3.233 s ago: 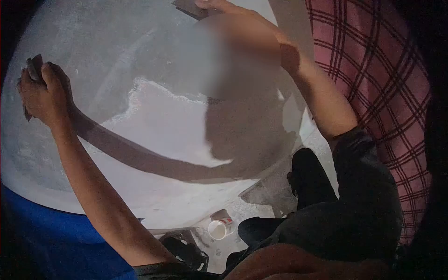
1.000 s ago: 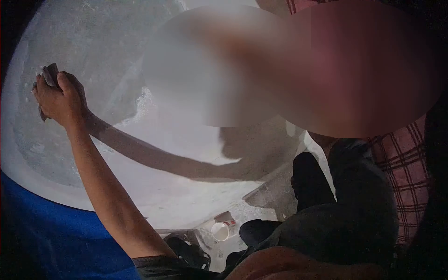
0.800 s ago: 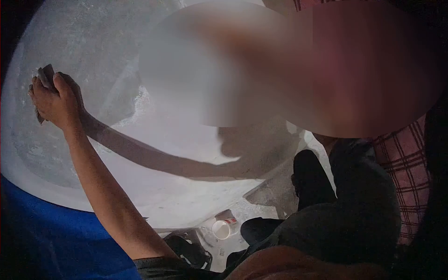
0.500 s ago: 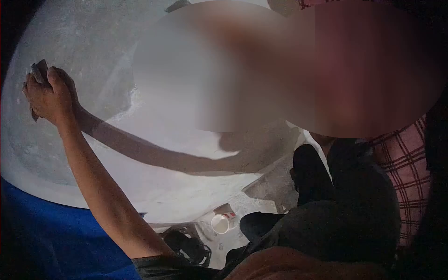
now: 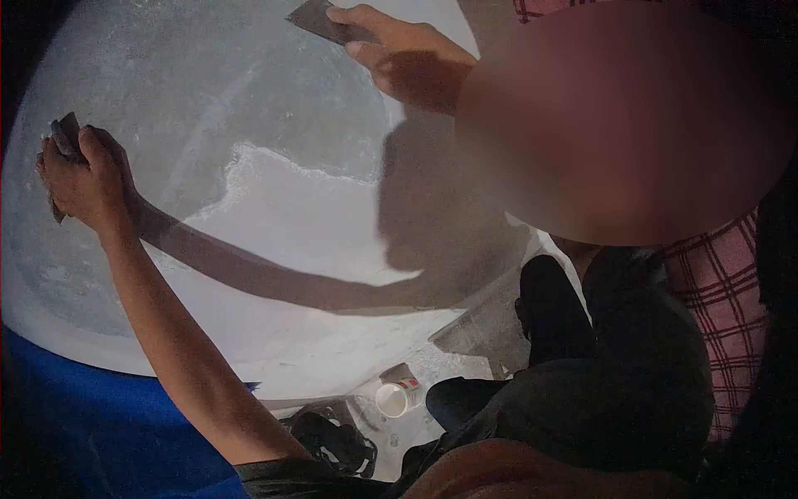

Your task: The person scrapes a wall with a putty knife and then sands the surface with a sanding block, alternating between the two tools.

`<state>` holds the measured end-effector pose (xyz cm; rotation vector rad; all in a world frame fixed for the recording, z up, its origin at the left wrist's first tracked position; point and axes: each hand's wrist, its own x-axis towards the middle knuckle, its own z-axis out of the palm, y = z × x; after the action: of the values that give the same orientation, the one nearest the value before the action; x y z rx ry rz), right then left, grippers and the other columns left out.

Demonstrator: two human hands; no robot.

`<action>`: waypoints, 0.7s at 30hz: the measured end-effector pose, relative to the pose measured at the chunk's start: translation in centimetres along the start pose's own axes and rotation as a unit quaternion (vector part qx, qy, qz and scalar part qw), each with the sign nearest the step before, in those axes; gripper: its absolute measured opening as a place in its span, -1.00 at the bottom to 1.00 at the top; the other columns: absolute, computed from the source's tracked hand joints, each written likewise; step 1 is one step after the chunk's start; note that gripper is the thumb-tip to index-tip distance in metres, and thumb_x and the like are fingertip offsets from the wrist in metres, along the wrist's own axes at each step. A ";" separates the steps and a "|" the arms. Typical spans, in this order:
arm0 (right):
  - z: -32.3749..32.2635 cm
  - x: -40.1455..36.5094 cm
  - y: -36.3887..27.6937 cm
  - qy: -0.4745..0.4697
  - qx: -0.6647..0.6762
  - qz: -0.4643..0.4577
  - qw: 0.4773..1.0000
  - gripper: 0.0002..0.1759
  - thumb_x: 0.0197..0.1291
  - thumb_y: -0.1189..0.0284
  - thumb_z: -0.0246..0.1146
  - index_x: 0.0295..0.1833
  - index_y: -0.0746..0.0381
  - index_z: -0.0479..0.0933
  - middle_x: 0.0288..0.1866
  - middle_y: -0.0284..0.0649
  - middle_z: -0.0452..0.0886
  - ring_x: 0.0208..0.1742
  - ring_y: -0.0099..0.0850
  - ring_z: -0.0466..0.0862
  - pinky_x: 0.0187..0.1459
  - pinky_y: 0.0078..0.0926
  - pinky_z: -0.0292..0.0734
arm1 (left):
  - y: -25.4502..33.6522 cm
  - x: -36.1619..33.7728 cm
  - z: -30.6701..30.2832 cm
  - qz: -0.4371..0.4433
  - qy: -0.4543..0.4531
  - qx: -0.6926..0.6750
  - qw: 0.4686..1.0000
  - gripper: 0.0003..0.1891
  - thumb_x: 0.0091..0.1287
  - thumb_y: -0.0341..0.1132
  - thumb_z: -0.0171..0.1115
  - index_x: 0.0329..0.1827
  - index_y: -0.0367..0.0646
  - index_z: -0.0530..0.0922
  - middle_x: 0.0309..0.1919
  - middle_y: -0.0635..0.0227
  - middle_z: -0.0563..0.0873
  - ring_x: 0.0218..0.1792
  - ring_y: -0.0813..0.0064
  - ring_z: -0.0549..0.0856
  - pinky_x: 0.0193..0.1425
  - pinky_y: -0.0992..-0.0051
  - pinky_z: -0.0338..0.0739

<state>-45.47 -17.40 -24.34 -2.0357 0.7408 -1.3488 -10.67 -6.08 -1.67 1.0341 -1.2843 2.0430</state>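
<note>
My left hand (image 5: 83,179), at the far left, grips a dark flat blade with a handle-like piece (image 5: 66,137) above the knuckles. It is against or close to the large rounded surface (image 5: 274,208), which is grey above and pale white below a ragged edge. At the top, my right hand (image 5: 407,50) holds a thin, dark flat scraper (image 5: 320,18) between thumb and fingers, near the grey area. A blurred patch covers most of that forearm. Shadows of my arm and body fall over the pale part.
An open white cup (image 5: 395,399) stands on the dusty floor near a black object (image 5: 332,441). Blue material (image 5: 83,416) lies at the lower left. Dark-clothed legs (image 5: 553,316) are at the lower centre-right. Red plaid cloth (image 5: 723,308), apparently another person's clothing, is at the right.
My right hand now shows where a blur covered it before, and its scraper sits a little lower and farther left. My left hand has shifted slightly left and down with its blade.
</note>
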 end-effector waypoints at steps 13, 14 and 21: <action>1.5 0.7 2.1 0.124 -0.191 -0.204 0.952 -0.55 0.54 0.42 0.14 0.47 0.22 0.42 0.08 -0.10 0.71 -0.37 -0.55 0.71 -0.42 -0.60 0.65 | 0.0 0.2 -0.3 0.005 -0.029 0.030 0.999 -0.28 0.43 0.14 0.15 0.39 -0.33 0.49 0.21 -0.09 0.62 0.28 -0.14 0.59 0.35 -0.02 0.43; 1.7 1.0 2.5 0.124 -0.227 -0.227 0.939 -0.53 0.51 0.45 0.18 0.48 0.17 0.43 0.09 -0.09 0.72 -0.33 -0.58 0.72 -0.41 -0.69 0.61 | 0.1 0.1 -0.3 -0.002 -0.038 0.033 0.999 -0.28 0.43 0.15 0.15 0.39 -0.34 0.49 0.20 -0.09 0.62 0.29 -0.14 0.58 0.36 -0.02 0.43; 1.0 0.4 1.8 0.050 0.100 -0.132 0.985 -0.49 0.58 0.29 0.10 0.57 -0.04 0.32 -0.24 -0.21 0.69 -0.36 -0.51 0.69 -0.32 -0.47 0.70 | -0.4 0.0 0.1 -0.010 -0.028 0.029 0.999 -0.28 0.42 0.15 0.16 0.38 -0.33 0.50 0.20 -0.13 0.61 0.29 -0.15 0.58 0.37 -0.02 0.42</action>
<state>-44.62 -18.71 -25.69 -1.9673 0.3664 -1.6135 -10.30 -5.99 -1.40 1.1335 -1.2436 2.0596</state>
